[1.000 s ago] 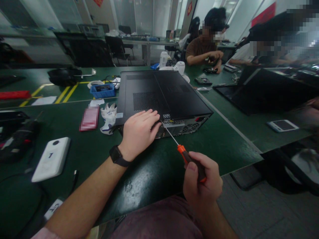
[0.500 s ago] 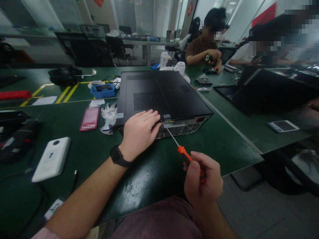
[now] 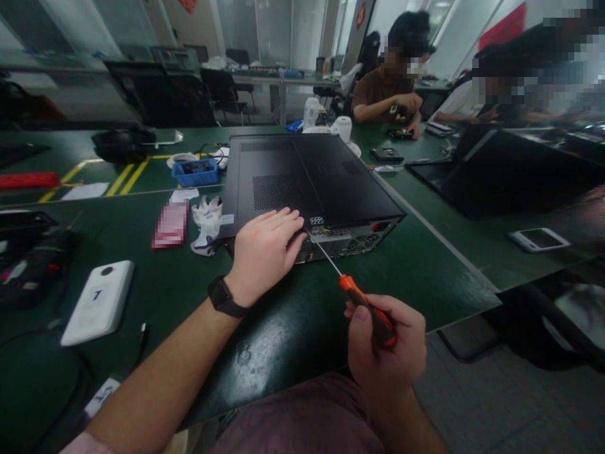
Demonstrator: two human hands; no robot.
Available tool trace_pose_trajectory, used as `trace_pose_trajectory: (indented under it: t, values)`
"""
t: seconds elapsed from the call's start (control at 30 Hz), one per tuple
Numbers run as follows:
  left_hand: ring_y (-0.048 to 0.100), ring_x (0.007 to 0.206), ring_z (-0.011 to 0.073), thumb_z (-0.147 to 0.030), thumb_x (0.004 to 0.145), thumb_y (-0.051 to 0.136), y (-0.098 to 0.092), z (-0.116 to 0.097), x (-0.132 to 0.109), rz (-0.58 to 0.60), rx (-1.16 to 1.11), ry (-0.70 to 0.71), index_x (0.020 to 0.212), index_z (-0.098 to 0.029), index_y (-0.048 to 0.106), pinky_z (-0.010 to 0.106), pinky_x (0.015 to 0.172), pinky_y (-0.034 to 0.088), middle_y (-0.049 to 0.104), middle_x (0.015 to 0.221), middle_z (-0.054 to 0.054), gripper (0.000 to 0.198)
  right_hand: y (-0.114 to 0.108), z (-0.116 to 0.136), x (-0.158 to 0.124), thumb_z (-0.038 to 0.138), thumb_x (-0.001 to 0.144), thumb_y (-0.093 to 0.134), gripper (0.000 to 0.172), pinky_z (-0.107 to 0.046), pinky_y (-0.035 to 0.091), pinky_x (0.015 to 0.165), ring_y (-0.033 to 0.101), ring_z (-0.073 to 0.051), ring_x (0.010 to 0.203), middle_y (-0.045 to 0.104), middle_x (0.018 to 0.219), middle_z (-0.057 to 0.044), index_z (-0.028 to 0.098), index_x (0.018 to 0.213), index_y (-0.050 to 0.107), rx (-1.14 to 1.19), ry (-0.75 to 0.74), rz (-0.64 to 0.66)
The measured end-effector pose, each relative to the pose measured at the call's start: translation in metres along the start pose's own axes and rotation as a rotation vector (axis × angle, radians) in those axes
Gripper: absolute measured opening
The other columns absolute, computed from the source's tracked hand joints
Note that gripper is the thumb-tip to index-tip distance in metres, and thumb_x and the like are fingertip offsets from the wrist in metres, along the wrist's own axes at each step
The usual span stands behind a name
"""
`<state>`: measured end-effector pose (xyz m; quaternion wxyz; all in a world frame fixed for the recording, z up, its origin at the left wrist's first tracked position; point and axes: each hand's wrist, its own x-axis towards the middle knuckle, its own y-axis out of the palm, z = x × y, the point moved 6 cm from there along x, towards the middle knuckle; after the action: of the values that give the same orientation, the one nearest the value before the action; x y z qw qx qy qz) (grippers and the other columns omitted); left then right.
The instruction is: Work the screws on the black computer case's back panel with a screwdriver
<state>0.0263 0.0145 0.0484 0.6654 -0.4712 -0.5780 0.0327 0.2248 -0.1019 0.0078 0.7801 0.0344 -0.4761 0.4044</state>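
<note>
A black desktop computer case [image 3: 345, 176] lies flat on the green table, its rear panel facing me. My left hand [image 3: 267, 249], with a black watch at the wrist, holds the case's rear top edge, fingers over the top and thumb at the rear panel. In my right hand [image 3: 390, 343] is a screwdriver [image 3: 359, 296] with an orange and black handle, gripped between thumb and fingers. Its thin shaft slants up to the rear edge, where the tip sits beside my left thumb. Whether a screw is under the tip is hidden.
A white glove [image 3: 207, 226] and a pink packet [image 3: 171, 226] lie left of the case. Further left is a white power bank [image 3: 98, 302]. Behind stands a blue tray [image 3: 196, 172] of small parts. On the right are an open laptop [image 3: 510, 176] and a phone [image 3: 539, 239]. Co-workers sit beyond.
My right hand has shifted slightly and its grip on the screwdriver has changed, so more of the handle shows. The left hand and the computer case have stayed in place.
</note>
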Motion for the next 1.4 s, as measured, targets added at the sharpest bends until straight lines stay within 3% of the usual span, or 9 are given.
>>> trace_pose_trajectory:
  t: [0.17, 0.33, 0.57, 0.83, 1.03, 1.2, 1.4]
  values:
    - [0.076, 0.121, 0.0274, -0.022, 0.098, 0.068, -0.001, 0.0, 0.0, -0.009, 0.002, 0.002, 0.115, -0.016, 0.076, 0.048, 0.109, 0.06, 0.08, 0.125, 0.011, 0.02, 0.0, -0.002, 0.001, 0.029, 0.098, 0.067, 0.021, -0.029, 0.062, 0.063, 0.077, -0.017, 0.07, 0.078, 0.089, -0.002, 0.022, 0.118, 0.067, 0.025, 0.041, 0.05]
    - [0.076, 0.12, 0.0275, -0.022, 0.098, 0.069, -0.002, -0.001, 0.0, -0.009, 0.004, 0.004, 0.115, -0.016, 0.076, 0.048, 0.108, 0.06, 0.081, 0.124, 0.011, 0.019, 0.0, 0.008, 0.007, 0.021, 0.096, 0.061, 0.029, -0.037, 0.065, 0.076, 0.076, -0.021, 0.09, 0.074, 0.105, -0.007, 0.02, 0.125, 0.063, 0.137, -0.076, 0.053]
    - [0.075, 0.121, 0.0278, -0.022, 0.099, 0.067, -0.001, 0.0, 0.0, 0.007, -0.011, -0.01, 0.116, -0.017, 0.076, 0.049, 0.109, 0.06, 0.08, 0.126, 0.011, 0.02, -0.001, 0.0, 0.003, 0.025, 0.101, 0.06, 0.02, -0.03, 0.062, 0.065, 0.073, -0.016, 0.067, 0.077, 0.09, -0.003, 0.022, 0.119, 0.07, 0.022, 0.02, 0.076]
    - [0.076, 0.121, 0.0277, -0.023, 0.099, 0.067, -0.001, -0.001, 0.001, 0.013, -0.01, -0.011, 0.115, -0.017, 0.077, 0.049, 0.11, 0.059, 0.08, 0.126, 0.011, 0.02, 0.001, 0.01, 0.008, 0.018, 0.094, 0.062, 0.029, -0.03, 0.061, 0.065, 0.074, -0.017, 0.075, 0.075, 0.1, -0.006, 0.02, 0.123, 0.066, 0.098, -0.052, 0.102]
    - [0.076, 0.12, 0.0275, -0.022, 0.098, 0.07, -0.002, -0.001, 0.001, -0.002, -0.001, -0.002, 0.114, -0.016, 0.077, 0.048, 0.109, 0.06, 0.08, 0.124, 0.011, 0.019, -0.002, -0.003, 0.001, 0.025, 0.101, 0.06, 0.024, -0.029, 0.061, 0.06, 0.073, -0.015, 0.065, 0.076, 0.09, -0.002, 0.023, 0.123, 0.068, 0.05, 0.051, 0.067]
    - [0.076, 0.121, 0.0273, -0.023, 0.099, 0.067, -0.001, -0.001, 0.001, 0.012, -0.001, -0.012, 0.115, -0.018, 0.077, 0.048, 0.11, 0.059, 0.08, 0.125, 0.01, 0.019, -0.001, 0.008, 0.007, 0.023, 0.097, 0.061, 0.03, -0.034, 0.063, 0.067, 0.075, -0.019, 0.079, 0.075, 0.103, -0.007, 0.021, 0.127, 0.065, 0.115, -0.043, 0.096]
    - [0.075, 0.122, 0.0275, -0.023, 0.099, 0.067, 0.0, 0.0, 0.001, 0.019, -0.012, -0.018, 0.116, -0.018, 0.076, 0.049, 0.111, 0.059, 0.08, 0.126, 0.011, 0.021, -0.002, 0.006, 0.007, 0.022, 0.097, 0.065, 0.023, -0.033, 0.064, 0.068, 0.074, -0.017, 0.072, 0.076, 0.092, -0.003, 0.023, 0.12, 0.068, 0.041, -0.006, 0.055]
